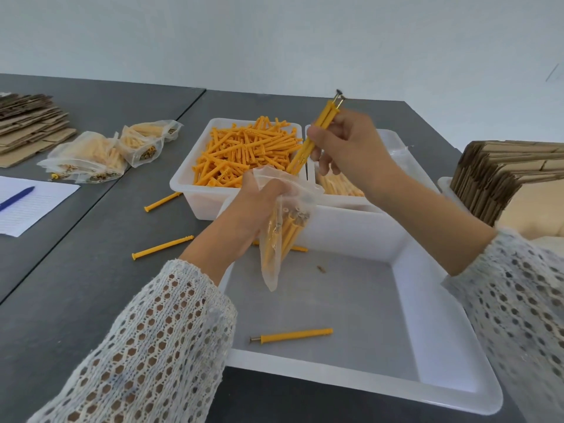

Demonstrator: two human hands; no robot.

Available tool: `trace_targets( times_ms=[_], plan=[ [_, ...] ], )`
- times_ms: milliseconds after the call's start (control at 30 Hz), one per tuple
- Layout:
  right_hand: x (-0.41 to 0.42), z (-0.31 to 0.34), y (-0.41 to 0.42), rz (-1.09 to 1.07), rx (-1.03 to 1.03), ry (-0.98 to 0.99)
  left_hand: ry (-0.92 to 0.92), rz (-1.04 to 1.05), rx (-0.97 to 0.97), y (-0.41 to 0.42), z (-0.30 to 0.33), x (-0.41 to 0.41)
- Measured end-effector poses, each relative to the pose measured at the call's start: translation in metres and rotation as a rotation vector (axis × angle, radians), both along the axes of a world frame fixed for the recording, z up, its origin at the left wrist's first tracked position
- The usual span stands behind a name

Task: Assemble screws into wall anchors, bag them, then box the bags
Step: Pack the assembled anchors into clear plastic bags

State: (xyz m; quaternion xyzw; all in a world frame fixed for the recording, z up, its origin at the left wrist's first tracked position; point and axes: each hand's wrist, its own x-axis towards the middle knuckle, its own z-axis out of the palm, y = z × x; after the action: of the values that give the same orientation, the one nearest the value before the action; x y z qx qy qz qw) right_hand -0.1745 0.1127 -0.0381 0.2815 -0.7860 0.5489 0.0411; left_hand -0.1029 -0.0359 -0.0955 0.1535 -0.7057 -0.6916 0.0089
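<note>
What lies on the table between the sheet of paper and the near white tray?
One loose yellow anchor on bare grey table, seen in the head view.

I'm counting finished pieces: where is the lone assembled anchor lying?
In the head view, the assembled anchor lies flat on the floor of the near white tray, low centre, between the sleeves.

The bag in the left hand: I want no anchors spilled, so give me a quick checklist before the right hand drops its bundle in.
1. Bag held by left hand: ok.
2. Bag mouth open toward the bundle: ok.
3. Bundle of anchors gripped by right hand: ok.
4. Bundle tips over the mouth: ok.
5. Screw heads seated in the bundle: cannot tell.
6. White tray under the bag: ok.
</note>
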Motion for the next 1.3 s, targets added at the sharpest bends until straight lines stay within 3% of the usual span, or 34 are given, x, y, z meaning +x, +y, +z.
trace_targets(
  times_ms=[200,333,400,467,567,633,700,867,1033,1133,1300],
  plan=[
    [0.006,-0.010,-0.012,0.237,0.468,0.042,0.045,-0.019,-0.012,0.002,-0.001,-0.001],
    [0.012,-0.004,0.002,0.067,0.425,0.197,0.032,-0.008,-0.015,-0.001,-0.004,-0.002],
    [0.020,-0.001,0.017,0.014,0.387,0.183,0.039,-0.001,-0.021,-0.001,-0.004,-0.002],
    [0.039,0.002,0.030,0.167,0.599,0.063,0.054,0.023,-0.007,-0.002,-0.004,-0.002],
    [0.080,-0.024,0.037,0.574,1.044,-0.077,0.070,0.096,0.015,-0.004,-0.004,-0.005],
    [0.107,-0.051,0.035,0.698,1.174,-0.020,0.104,0.173,0.045,-0.006,-0.003,-0.006],
    [0.120,-0.074,0.029,0.693,1.255,0.187,0.144,0.262,0.078,-0.011,-0.002,-0.006],
    [0.105,-0.106,0.006,0.595,1.277,0.420,0.172,0.401,0.129,-0.022,-0.001,-0.005],
    [0.061,-0.117,-0.008,0.344,1.179,0.351,0.163,0.422,0.156,-0.022,0.002,-0.002],
    [0.041,-0.118,-0.014,0.299,1.109,0.358,0.148,0.439,0.134,-0.022,0.001,-0.001],
    [0.031,-0.120,-0.038,0.250,1.246,0.636,0.163,0.488,0.101,-0.028,-0.006,-0.003]
  ],
)
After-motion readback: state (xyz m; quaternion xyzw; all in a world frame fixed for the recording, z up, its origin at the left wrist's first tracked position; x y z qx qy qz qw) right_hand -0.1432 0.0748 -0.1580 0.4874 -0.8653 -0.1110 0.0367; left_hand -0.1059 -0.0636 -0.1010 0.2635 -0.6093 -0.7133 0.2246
